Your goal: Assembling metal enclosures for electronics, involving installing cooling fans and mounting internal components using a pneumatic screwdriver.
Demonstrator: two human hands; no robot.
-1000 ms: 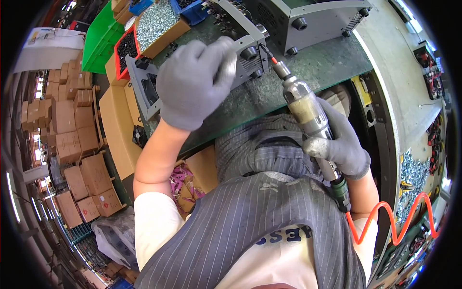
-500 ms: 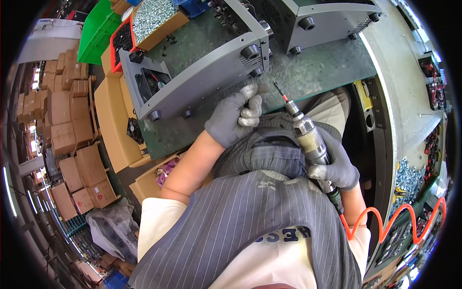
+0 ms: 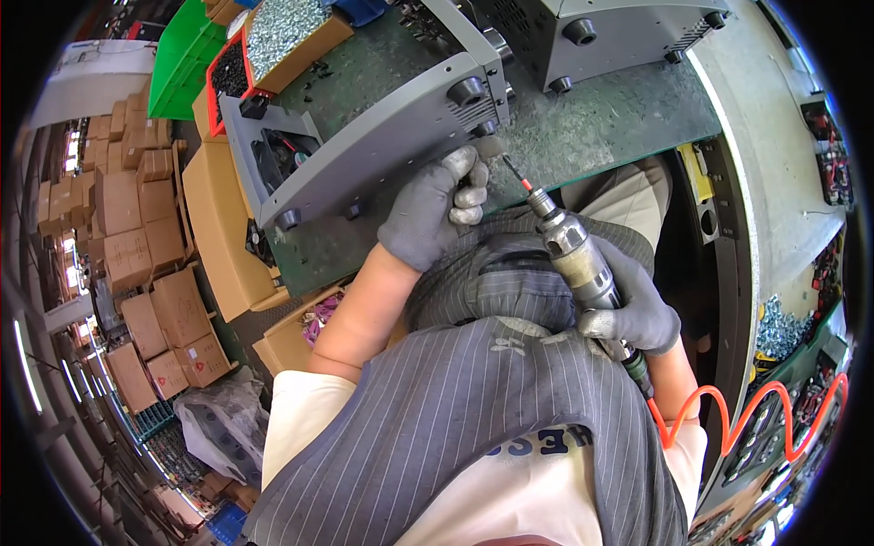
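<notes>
My right hand (image 3: 637, 305), in a grey glove, is wrapped round an air screwdriver (image 3: 583, 268). The tool slants up and left, its thin bit close to the fingertips of my left hand (image 3: 432, 205). That hand, gloved too, is closed in a pinch by the edge of a grey metal housing (image 3: 382, 136). Whatever lies between its fingers is too small or hidden to make out. The housing rests on its side, with a black rubber foot (image 3: 466, 90) and others along the face toward me. A black fan (image 3: 289, 156) shows inside its open left end.
A second grey housing (image 3: 601, 45) stands at the back right of the green bench (image 3: 583, 132). Back left are a cardboard box of screws (image 3: 287, 36), a red bin of black parts (image 3: 229, 77) and a green crate (image 3: 182, 55). An orange coiled hose (image 3: 774, 391) trails right.
The screwdriver has shifted slightly left and up, bringing its bit closer to my left fingertips. My left hand has moved a little left and up, nearer the housing's edge.
</notes>
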